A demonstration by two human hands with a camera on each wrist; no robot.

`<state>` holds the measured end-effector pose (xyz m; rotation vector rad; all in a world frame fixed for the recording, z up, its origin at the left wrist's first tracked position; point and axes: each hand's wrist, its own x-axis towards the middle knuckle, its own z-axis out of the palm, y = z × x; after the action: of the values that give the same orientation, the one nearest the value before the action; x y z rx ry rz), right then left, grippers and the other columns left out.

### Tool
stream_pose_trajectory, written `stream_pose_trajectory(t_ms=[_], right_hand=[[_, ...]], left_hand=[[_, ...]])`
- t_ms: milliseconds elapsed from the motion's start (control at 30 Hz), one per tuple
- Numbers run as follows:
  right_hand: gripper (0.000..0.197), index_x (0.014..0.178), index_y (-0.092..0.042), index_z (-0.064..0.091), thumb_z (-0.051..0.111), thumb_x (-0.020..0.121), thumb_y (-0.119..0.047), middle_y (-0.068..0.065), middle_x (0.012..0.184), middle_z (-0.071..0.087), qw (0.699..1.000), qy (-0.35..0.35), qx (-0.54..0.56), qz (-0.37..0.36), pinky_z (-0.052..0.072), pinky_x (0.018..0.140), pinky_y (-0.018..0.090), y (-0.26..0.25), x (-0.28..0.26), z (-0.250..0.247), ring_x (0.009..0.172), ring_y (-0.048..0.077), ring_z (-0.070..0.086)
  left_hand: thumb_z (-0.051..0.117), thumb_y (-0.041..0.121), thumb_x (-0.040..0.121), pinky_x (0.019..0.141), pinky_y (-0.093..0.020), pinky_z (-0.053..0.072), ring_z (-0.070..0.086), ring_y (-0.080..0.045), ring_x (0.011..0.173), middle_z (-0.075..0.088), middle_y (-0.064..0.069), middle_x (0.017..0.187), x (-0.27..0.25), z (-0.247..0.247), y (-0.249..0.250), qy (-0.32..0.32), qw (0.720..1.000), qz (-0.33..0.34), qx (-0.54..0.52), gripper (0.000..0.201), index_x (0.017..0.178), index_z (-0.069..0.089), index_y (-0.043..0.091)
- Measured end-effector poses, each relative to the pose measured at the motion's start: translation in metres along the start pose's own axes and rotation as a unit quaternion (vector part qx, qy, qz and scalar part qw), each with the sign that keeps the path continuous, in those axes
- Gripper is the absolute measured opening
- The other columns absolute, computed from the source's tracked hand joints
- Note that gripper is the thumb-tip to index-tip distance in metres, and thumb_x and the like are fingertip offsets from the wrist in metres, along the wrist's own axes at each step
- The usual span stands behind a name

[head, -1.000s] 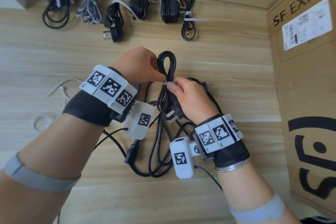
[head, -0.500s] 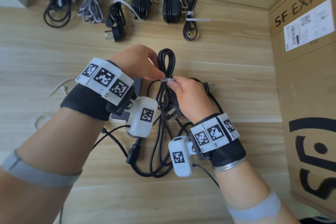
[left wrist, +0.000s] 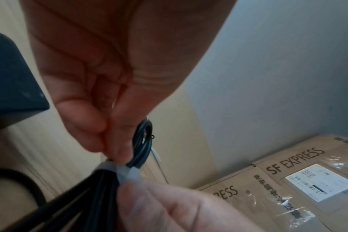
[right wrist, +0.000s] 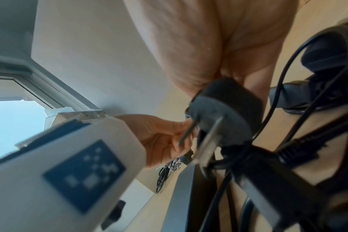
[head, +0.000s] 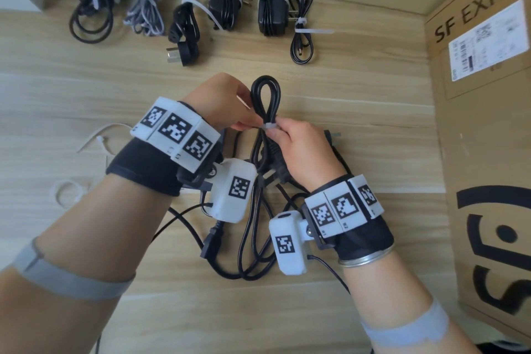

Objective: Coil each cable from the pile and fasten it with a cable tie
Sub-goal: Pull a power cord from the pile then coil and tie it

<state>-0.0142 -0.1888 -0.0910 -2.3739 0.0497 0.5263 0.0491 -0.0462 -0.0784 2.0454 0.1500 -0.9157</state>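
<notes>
At the far left of the head view two loose white plastic cable ties (head: 97,139) lie on the pale wood-grain table (head: 86,89), spare for cables not yet done. Along the upper left and upper centre sits a row of finished black and grey cable bundles (head: 184,8), each cinched with a white tie.

In the centre, the left hand (head: 221,103) pinches the tail end of a white cable tie (head: 268,126) against the folded black power cable (head: 265,100), fingers curled tight round it. The right hand (head: 298,149) meets it from the other side, thumb and forefinger nipped on the tie's head while the rest of the hand cradles the coil and its three-pin plug (right wrist: 224,113). The cable's top loop stands above the tie; its lower loops hang toward the bottom centre, over loose black leads (head: 184,221) on the table.

To finish the step well, I judge the right hand should hold the head steady against the strands while the left draws the tail straight out — not at an angle — until the loops stop sliding. The strands should lie flat and parallel under the band, or one may slip free.

At the right edge stands a brown cardboard box (head: 482,152) printed "SF EXPRESS", with a white shipping label (head: 488,40) whose small print is too blurred to read.
</notes>
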Motion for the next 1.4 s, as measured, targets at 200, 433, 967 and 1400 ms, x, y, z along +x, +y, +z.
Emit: stream_pose_trajectory(t_ms=[200, 433, 967, 1400], right_hand=[[0.035, 0.124, -0.005, 0.058, 0.045, 0.098, -0.025, 0.014, 0.112, 0.066, 1.000, 0.028, 0.001, 0.011, 0.034, 0.078, 0.024, -0.005, -0.002, -0.005, 0.105, 0.028, 0.057], [0.042, 0.138, -0.010, 0.044, 0.047, 0.097, -0.019, 0.008, 0.130, 0.057, 0.999, 0.013, 0.023, 0.027, 0.024, 0.078, 0.005, 0.003, -0.003, -0.002, 0.121, 0.019, 0.050], [0.042, 0.139, -0.013, 0.043, 0.047, 0.097, -0.019, 0.004, 0.129, 0.058, 0.998, 0.002, 0.034, 0.051, 0.028, 0.082, 0.008, 0.006, -0.003, -0.003, 0.118, 0.015, 0.052], [0.029, 0.084, 0.005, 0.059, 0.051, 0.095, -0.020, 0.016, 0.071, 0.058, 1.000, -0.025, 0.008, 0.012, 0.030, 0.051, 0.018, 0.007, 0.001, -0.006, 0.062, 0.017, 0.046]], left_hand=[[0.071, 0.011, 0.078, 0.078, -0.022, 0.055, 0.065, -0.007, 0.060, 0.069, -0.007, 0.079, 0.003, 0.000, -0.003, 0.008, 0.998, -0.009, -0.066, 0.010, 0.079, 0.061, 0.010], [0.068, 0.010, 0.081, 0.090, -0.032, 0.052, 0.068, -0.018, 0.079, 0.070, -0.014, 0.091, 0.002, -0.001, -0.006, 0.003, 0.994, -0.014, -0.104, 0.008, 0.083, 0.060, 0.010], [0.068, 0.009, 0.081, 0.075, -0.016, 0.054, 0.066, -0.003, 0.060, 0.070, -0.003, 0.082, 0.004, 0.000, -0.004, 0.006, 0.998, 0.027, -0.057, 0.017, 0.096, 0.064, 0.000], [0.075, 0.014, 0.075, 0.080, -0.034, 0.054, 0.061, -0.015, 0.066, 0.063, 0.000, 0.070, 0.001, 0.009, -0.001, 0.017, 0.998, 0.034, 0.051, 0.018, 0.077, 0.057, 0.013]])
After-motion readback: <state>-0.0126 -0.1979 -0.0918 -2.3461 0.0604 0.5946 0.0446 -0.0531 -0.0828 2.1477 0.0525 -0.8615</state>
